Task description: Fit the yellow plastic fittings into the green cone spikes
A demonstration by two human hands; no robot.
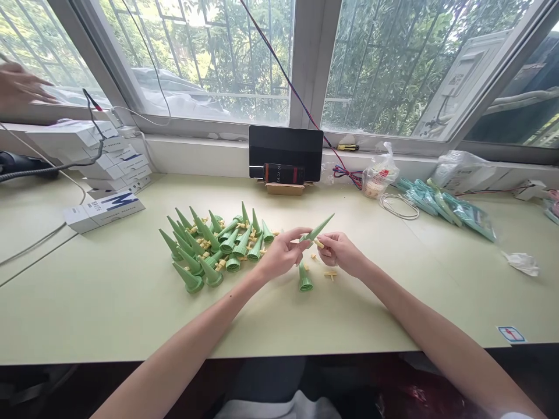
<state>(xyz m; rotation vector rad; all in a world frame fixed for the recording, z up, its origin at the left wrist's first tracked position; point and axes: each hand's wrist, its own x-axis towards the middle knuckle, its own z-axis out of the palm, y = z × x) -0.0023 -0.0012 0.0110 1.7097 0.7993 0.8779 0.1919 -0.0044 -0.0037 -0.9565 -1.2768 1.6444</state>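
Observation:
My left hand (283, 254) is closed on a green plastic cone (320, 227), whose tip points up and to the right. Between the fingertips of my right hand (339, 251) is a small yellow plastic valve piece (320, 244), held close beside the cone; whether the two touch I cannot tell. Below my hands another green cone (305, 279) lies on the table. Near it are a loose yellow T-shaped piece (331, 274) and a smaller yellow bit (313, 256). Left of my left hand spreads a pile of green cones (212, 235) mixed with yellow pieces.
A phone (283, 174) showing a timer leans against a black screen (286, 145) at the back. White boxes (105, 210) are stacked at left, with cables nearby. Teal packets (467, 215) and a plastic bag (379, 174) lie at right. Another person's hand (21, 86) shows at far left.

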